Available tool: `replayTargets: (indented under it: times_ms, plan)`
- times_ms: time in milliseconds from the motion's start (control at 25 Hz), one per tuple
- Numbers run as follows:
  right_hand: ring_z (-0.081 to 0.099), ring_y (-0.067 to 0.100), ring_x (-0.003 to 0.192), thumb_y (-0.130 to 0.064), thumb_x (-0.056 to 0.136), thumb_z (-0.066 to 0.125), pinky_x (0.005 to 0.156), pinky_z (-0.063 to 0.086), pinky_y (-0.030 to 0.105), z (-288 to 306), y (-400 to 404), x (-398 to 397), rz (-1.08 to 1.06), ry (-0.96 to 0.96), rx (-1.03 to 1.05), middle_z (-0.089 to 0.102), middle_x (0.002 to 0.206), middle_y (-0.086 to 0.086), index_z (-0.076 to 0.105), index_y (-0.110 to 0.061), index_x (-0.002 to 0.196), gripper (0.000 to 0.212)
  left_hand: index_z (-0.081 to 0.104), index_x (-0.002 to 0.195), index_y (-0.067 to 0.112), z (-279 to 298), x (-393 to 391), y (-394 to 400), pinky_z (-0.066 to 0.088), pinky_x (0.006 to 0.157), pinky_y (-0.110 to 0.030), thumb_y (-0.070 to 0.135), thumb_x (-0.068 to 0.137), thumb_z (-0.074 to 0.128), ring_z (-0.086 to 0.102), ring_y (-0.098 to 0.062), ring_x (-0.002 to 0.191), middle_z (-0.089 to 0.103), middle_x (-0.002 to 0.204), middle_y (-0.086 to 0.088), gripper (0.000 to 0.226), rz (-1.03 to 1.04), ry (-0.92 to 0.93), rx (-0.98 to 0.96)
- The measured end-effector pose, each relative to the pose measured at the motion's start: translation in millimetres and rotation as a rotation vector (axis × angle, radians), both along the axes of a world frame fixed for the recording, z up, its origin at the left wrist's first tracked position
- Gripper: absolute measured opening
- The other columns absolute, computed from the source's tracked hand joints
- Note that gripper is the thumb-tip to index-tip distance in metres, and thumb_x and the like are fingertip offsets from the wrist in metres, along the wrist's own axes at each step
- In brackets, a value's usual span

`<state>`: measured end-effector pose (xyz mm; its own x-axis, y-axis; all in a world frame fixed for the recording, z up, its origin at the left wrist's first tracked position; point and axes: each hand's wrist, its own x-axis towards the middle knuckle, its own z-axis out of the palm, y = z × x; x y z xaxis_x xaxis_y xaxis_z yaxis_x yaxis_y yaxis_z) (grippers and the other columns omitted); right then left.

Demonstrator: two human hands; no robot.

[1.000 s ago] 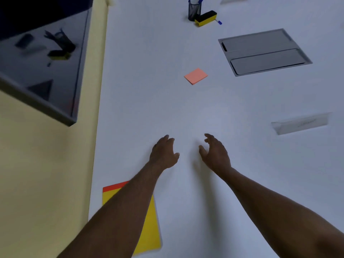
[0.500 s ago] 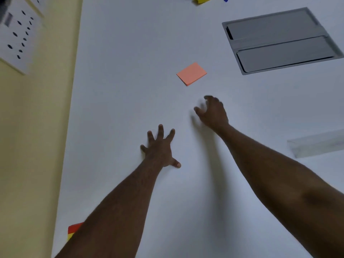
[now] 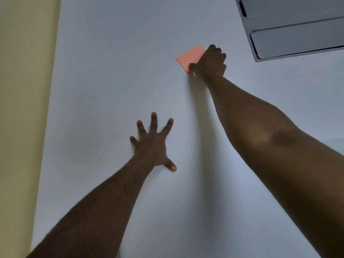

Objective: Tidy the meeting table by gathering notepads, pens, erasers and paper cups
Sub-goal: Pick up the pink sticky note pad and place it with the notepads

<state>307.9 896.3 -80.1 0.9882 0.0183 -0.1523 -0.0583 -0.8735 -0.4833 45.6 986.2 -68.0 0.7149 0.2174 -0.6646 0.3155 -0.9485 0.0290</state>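
right hand (image 3: 210, 62): reaches far across the desk (image 3: 111, 81), fingers curled over the right edge of the pad, thumb against its near corner; it grips the pad.
sticky-note pad (image 3: 189, 55): salmon-orange square, lying flat on the desk, turned so one corner points away; its right part hidden under the right hand.
left hand (image 3: 151, 144): palm down on the desk, fingers straight and spread wide, thumb stuck out to the right; it holds nothing, released and flat.
spacing: left hand sits nearer the person and to the left, well apart from the pad.
desk: white, plain surface, long shadow of the right forearm running down it.
grey panel (image 3: 294, 28): set flush into the desk at the top right, two lidded sections with a dark slot at the far left edge; close to the right hand but not touching it.
wall (image 3: 22, 108): pale yellow, runs along the desk's left edge.
forearms: both bare.
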Motion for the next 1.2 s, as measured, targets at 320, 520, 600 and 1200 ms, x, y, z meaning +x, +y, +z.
replayTargets:
  times_ms: [320,520,600,1200]
  plan:
    - [0.044,0.028,0.127,-0.038,0.068,0.081,0.096,0.040,0.034,-2.4,-9.2,13.2,-0.102,0.202,0.076,0.049,0.134,0.009,0.046,-0.010,0.130,0.077,-0.029,0.144,0.049,-0.7,-1.1,0.7,0.019,0.108,-0.073,0.064,0.044,0.088,-0.022,-0.051,0.143,-0.044,0.152,-0.001,0.155,0.031,0.001,-0.017]
    - [0.062,0.023,0.098,-0.020,0.074,0.060,0.080,0.049,0.029,-0.9,-32.3,-19.5,-0.197,0.152,0.429,0.065,0.107,0.005,0.060,-0.009,0.108,0.036,-0.025,0.146,0.049,0.9,-1.4,1.1,0.019,0.108,-0.072,0.062,0.044,0.089,-0.021,-0.050,0.143,-0.041,0.154,0.000,0.154,0.035,-0.012,-0.020]
    - [0.067,0.023,0.087,-0.021,0.075,0.058,0.080,0.057,0.038,1.3,-47.0,-52.7,-0.283,0.148,0.618,0.069,0.097,0.004,0.059,-0.013,0.098,0.025,-0.022,0.148,0.047,3.0,-2.6,1.5,0.019,0.109,-0.071,0.063,0.045,0.089,-0.019,-0.049,0.144,-0.037,0.156,-0.001,0.152,0.032,-0.018,-0.020]
    - [0.067,0.015,0.064,-0.023,0.087,0.066,0.076,0.054,0.044,43.3,-123.5,-357.1,-0.204,0.364,0.731,0.070,0.081,0.003,0.061,-0.025,0.106,0.020,0.063,0.129,0.011,39.4,-194.3,-4.2,0.040,0.105,-0.025,0.010,0.093,0.060,0.058,-0.019,0.124,0.064,0.132,-0.004,0.036,0.380,-0.704,-0.288]
